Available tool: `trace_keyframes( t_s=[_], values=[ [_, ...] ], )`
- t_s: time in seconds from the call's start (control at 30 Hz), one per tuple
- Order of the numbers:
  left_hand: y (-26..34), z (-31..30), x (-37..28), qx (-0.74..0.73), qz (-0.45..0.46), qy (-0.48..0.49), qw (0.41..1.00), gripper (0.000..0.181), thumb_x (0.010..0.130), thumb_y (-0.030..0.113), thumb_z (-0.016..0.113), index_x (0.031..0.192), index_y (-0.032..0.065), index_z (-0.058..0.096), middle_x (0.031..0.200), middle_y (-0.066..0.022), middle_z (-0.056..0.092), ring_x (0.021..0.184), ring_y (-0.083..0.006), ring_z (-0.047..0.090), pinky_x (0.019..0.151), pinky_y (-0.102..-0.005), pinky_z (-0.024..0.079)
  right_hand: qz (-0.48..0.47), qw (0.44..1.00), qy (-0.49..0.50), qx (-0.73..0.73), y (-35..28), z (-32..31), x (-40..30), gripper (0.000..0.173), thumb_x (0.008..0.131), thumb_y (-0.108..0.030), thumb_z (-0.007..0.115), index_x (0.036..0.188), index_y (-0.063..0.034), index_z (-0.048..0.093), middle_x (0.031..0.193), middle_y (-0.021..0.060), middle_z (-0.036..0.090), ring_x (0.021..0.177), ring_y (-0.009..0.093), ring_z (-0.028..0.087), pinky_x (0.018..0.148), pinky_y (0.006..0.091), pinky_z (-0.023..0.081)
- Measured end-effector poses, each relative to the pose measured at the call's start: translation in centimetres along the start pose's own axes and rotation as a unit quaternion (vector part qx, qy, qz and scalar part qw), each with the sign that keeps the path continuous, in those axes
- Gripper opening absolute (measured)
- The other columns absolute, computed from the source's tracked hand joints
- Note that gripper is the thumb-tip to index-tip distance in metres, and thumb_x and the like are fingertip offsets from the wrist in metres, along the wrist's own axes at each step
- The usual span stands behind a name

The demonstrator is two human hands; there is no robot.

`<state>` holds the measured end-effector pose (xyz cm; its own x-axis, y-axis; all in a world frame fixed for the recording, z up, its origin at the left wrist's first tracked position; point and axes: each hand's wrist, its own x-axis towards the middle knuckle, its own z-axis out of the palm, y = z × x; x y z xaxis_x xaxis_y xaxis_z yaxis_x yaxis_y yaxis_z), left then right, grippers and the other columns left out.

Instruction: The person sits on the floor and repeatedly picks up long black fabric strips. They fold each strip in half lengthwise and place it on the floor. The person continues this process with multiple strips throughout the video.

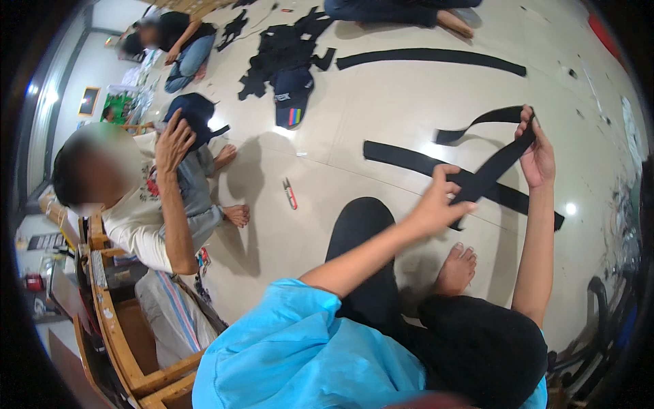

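Observation:
My right hand [537, 158] is raised and grips a long black fabric strip [503, 158] where it folds over the fingers. One end of that strip curls away to the left, near the floor. The other part slants down towards my left hand [439, 199]. My left thumb lies against this lower part, with the fingers bent and spread. Whether they pinch the fabric is not clear. Beneath, a second black strip [403, 154] lies flat on the floor, crossed by the held one.
Another black strip [429, 54] lies farther off. Red-handled thread snips [290, 194] rest on the floor left of my knee. A dark cap [292, 94] lies by black fabric pieces [281, 51]. A co-worker [148, 204] sits at left, beside a wooden frame [115, 327]. Others sit beyond.

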<state>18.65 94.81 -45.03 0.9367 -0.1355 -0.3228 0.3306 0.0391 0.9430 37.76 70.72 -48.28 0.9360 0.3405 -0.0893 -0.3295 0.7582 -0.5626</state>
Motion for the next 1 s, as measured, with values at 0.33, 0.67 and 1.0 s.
trace_keyframes(
  t_s=[0.33, 0.67, 1.0],
  values=[
    [-0.1, -14.9, 3.7, 0.313, -0.079, -0.110, 0.940, 0.043, 0.098, 0.035, 0.076, 0.112, -0.0043, 0.071, 0.098, -0.0051, 0.071, 0.090, -0.0140, 0.063, 0.082, -0.0317, 0.051, -0.130, 0.977, 0.164, -0.038, -8.9, -10.9, -7.7, 0.045, 0.115, -0.022, 0.041, 0.150, 0.0059, 0.044, 0.148, 0.0203, 0.054, 0.132, 0.031, 0.057, 0.119, 0.0446, 0.047],
    [-4.0, -19.0, 7.5, 0.414, -0.005, -0.044, 0.909, 0.027, 0.095, 0.023, 0.078, 0.096, -0.0007, 0.067, 0.079, -0.0038, 0.063, 0.074, -0.0121, 0.052, 0.069, -0.0312, 0.046, -0.108, 0.945, 0.305, -0.042, -4.8, -17.2, -15.7, 0.049, 0.116, -0.028, 0.036, 0.152, 0.0052, 0.041, 0.150, 0.0249, 0.054, 0.138, 0.037, 0.055, 0.119, 0.0482, 0.047],
    [-6.1, -21.6, 8.0, 0.350, -0.088, 0.035, 0.932, 0.014, 0.101, 0.015, 0.071, 0.106, 0.0032, 0.067, 0.078, -0.0018, 0.066, 0.069, -0.0075, 0.063, 0.061, -0.0268, 0.051, -0.112, 0.892, 0.419, -0.130, -3.4, -21.1, -19.3, 0.045, 0.111, -0.033, 0.054, 0.133, 0.0063, 0.057, 0.121, 0.0197, 0.068, 0.114, 0.028, 0.068, 0.102, 0.0407, 0.057]
  ],
)
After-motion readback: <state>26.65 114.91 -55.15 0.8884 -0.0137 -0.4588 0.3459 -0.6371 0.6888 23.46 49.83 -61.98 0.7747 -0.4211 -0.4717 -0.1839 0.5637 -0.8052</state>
